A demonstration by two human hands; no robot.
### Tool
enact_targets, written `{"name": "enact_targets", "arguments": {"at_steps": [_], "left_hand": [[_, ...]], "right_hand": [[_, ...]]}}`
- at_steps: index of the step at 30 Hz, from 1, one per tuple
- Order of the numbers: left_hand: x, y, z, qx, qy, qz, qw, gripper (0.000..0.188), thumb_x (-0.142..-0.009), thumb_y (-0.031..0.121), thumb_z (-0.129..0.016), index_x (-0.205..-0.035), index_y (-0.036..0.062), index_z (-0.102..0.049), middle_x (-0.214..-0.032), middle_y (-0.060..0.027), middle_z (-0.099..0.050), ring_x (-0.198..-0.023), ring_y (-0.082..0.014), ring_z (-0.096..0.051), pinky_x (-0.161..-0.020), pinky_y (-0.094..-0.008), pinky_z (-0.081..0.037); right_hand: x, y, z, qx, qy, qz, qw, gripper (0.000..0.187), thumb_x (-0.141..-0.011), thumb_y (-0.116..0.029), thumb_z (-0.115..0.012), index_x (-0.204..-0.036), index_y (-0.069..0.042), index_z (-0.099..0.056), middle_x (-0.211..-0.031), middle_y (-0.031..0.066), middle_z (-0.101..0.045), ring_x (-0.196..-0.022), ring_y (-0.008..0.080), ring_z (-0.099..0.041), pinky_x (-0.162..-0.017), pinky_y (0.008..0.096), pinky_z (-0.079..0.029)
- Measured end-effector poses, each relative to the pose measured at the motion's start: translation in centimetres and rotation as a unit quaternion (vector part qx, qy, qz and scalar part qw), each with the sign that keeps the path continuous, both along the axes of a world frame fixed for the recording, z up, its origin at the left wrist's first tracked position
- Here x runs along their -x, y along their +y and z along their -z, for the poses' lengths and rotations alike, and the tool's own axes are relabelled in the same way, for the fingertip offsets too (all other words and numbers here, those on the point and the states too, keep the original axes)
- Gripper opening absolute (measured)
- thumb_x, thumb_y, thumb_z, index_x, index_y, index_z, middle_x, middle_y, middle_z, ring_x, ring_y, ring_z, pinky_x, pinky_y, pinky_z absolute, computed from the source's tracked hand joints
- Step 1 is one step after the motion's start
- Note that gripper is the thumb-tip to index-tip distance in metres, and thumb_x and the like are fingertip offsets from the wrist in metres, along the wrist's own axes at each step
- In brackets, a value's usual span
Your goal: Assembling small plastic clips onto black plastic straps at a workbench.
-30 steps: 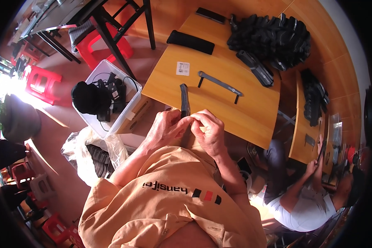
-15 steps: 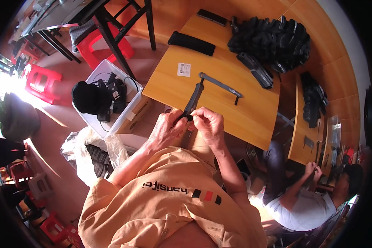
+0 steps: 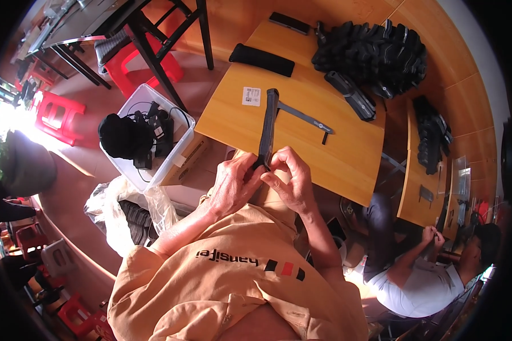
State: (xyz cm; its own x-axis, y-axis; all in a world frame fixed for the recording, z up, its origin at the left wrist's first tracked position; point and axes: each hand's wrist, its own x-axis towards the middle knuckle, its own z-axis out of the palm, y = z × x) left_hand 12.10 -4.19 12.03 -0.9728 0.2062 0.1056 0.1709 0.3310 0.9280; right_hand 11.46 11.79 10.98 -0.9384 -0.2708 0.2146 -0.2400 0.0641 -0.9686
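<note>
A long black-and-grey fabric strap [image 3: 268, 128] runs from my hands out over the wooden table, its far end lying near another strap. My left hand [image 3: 233, 179] is closed round the near end, thumb and fingers pressed on it. At the same end, my right hand [image 3: 293, 179] has its index finger curled against the strap and its thumb close by; the exact contact is partly hidden. On the table, a second grey strap [image 3: 304, 117] lies slanting to the right, with a short dark piece at its end.
The wooden table [image 3: 227, 113] carries a white label [image 3: 251, 96], a black folded strap [image 3: 261, 59], a dark flat case [image 3: 289, 23] and a heap of black straps [image 3: 370, 54]. Left stands a clear bin [image 3: 182, 133] of black items. A co-worker [image 3: 421, 284] sits at right.
The strap's far part has swung left and now lies more upright, its far end apart from the second strap's corner. My right hand's thumb and index finger have spread a little.
</note>
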Motion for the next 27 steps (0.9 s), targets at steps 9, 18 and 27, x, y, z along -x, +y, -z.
{"name": "enact_targets", "arguments": {"at_steps": [9, 18, 27], "left_hand": [[-0.2, 0.1, -0.3, -0.034, -0.017, 0.028, 0.999, 0.014, -0.082, 0.009, -0.057, -0.081, -0.0034, -0.053, -0.062, -0.0134, -0.048, -0.052, -0.0194, -0.045, -0.050, -0.0301, -0.039], [-0.3, 0.4, 0.9, -0.101, -0.110, 0.054, 0.987, 0.019, -0.090, 0.016, -0.049, -0.082, -0.0014, -0.051, -0.058, -0.0093, -0.050, -0.052, -0.0179, -0.048, -0.051, -0.0313, -0.040], [-0.2, 0.7, 1.1, -0.189, -0.131, 0.051, 0.972, 0.024, -0.093, 0.019, -0.046, -0.082, -0.0012, -0.051, -0.059, -0.0037, -0.051, -0.056, -0.0098, -0.051, -0.052, -0.0241, -0.042]], "right_hand": [[0.3, 1.8, -0.1, -0.073, 0.058, -0.015, 0.996, 0.029, -0.079, -0.022, -0.070, -0.084, -0.001, -0.051, -0.079, 0.0056, -0.049, -0.075, 0.0124, -0.052, -0.071, 0.0229, -0.045], [-0.2, 1.7, -1.3, -0.046, 0.060, 0.023, 0.997, 0.010, -0.078, 0.000, -0.066, -0.087, 0.003, -0.064, -0.084, 0.0077, -0.059, -0.079, 0.0138, -0.058, -0.070, 0.0236, -0.049], [-0.1, 1.1, -2.3, -0.086, 0.122, 0.057, 0.987, 0.010, -0.076, 0.004, -0.063, -0.085, 0.003, -0.065, -0.077, 0.0086, -0.062, -0.070, 0.0148, -0.060, -0.062, 0.0240, -0.048]]}}
